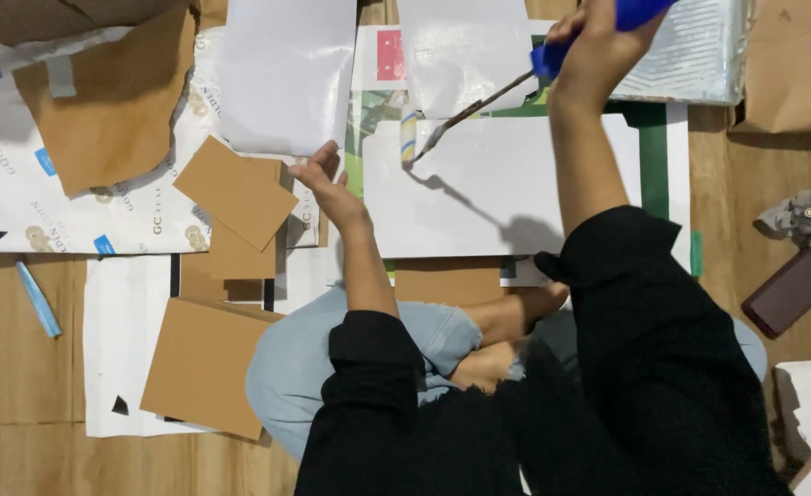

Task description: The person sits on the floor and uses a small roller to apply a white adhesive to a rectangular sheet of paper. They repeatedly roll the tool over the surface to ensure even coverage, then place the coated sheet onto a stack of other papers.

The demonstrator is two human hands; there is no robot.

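With its top cut off by the frame, the right hand (598,46) clenched a blue-handled brush (479,106) tipped onto the white sheet (488,188), while the left hand (327,188), fingers loosely spread, rested at that sheet's edge.

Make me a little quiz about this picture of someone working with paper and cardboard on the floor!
1. True or false: the right hand holds a blue-handled brush whose tip touches the white sheet.
2. Where does the left hand rest? A) on the dark brown wallet, B) at the left edge of the white sheet, beside the brown cardboard pieces, C) on the blue strip.
3. Fill in: the dark brown wallet lies on the wooden floor to the ____ of the white sheet in the picture.

Key: 1 true. 2 B. 3 right.
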